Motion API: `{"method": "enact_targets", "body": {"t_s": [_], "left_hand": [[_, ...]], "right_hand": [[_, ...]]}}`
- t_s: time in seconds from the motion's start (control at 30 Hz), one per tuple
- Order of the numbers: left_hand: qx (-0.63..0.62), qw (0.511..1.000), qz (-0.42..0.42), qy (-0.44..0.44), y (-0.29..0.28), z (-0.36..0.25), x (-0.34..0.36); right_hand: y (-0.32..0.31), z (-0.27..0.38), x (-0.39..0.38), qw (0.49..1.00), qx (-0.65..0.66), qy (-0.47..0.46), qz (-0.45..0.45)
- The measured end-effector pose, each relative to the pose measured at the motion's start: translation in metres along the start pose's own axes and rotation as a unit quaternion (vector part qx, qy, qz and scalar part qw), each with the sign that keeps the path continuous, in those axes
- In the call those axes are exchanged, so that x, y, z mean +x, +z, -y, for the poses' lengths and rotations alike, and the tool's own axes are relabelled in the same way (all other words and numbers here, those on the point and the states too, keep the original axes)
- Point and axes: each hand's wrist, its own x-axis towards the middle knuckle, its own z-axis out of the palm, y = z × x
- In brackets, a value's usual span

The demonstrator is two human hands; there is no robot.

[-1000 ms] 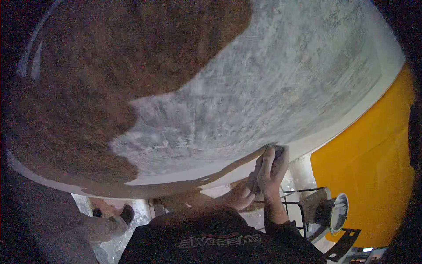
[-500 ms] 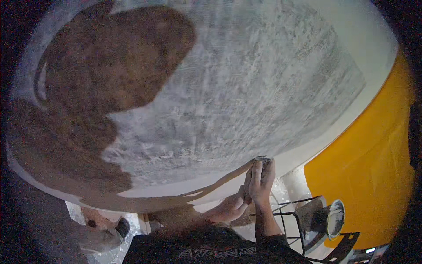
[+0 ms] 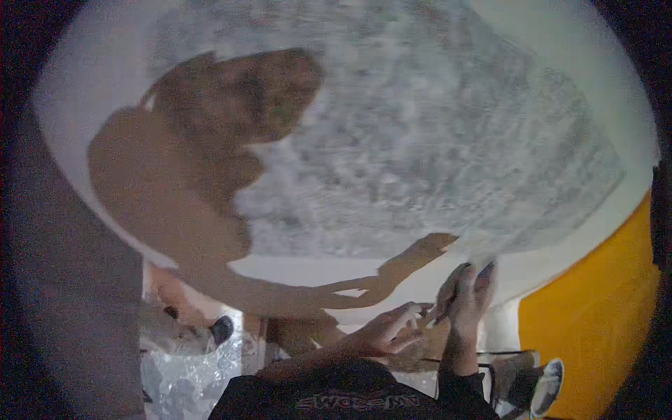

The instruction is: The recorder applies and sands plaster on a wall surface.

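Broad, curved, grey-mottled, white-edged shell (image 3: 420,154), material uncertain: fills the upper view, lower edge directly above the person's hands, a brownish irregular shadow (image 3: 168,161) lying across its left part. Right bare hand (image 3: 466,299): raised at the shell's lower edge, fingers drawn close together, a small dark patch (image 3: 485,271) at their tips (blur hides whether this is a held pad or mere shade); contact with the shell cannot be told. Left bare hand (image 3: 392,330): lower, just beside the right, fingers loosely spread, nothing clearly held. Step in hand, by judgement: working the shell's lower edge by hand. Next move, by judgement: calls for the right fingers laid flat and evenly against the curve, the left clear of their path. Also present: large yellow-orange smooth sheet (image 3: 595,329), at right; glossy, crinkled, pale film (image 3: 196,371), lower left.
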Motion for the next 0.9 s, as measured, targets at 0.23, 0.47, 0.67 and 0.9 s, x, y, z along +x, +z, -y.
{"method": "enact_targets", "body": {"t_s": [0.23, 0.47, 0.67, 0.9], "left_hand": [[0.21, 0.946, -0.246, -0.009, -0.029, -0.038, -0.086], [0.22, 0.91, -0.251, -0.248, -0.055, -0.063, -0.179], [0.368, 0.853, -0.34, -0.146, -0.07, -0.07, -0.173], [0.217, 0.883, -0.416, -0.024, -0.022, -0.051, -0.043]], "right_hand": [[0.073, -0.058, -0.046, 0.919, -0.048, 0.065, 0.386], [0.124, -0.095, -0.066, 0.786, -0.099, 0.014, 0.611], [0.119, -0.136, -0.105, 0.894, -0.04, -0.046, 0.443], [-0.002, -0.097, -0.083, 0.935, -0.158, -0.008, 0.319]]}}
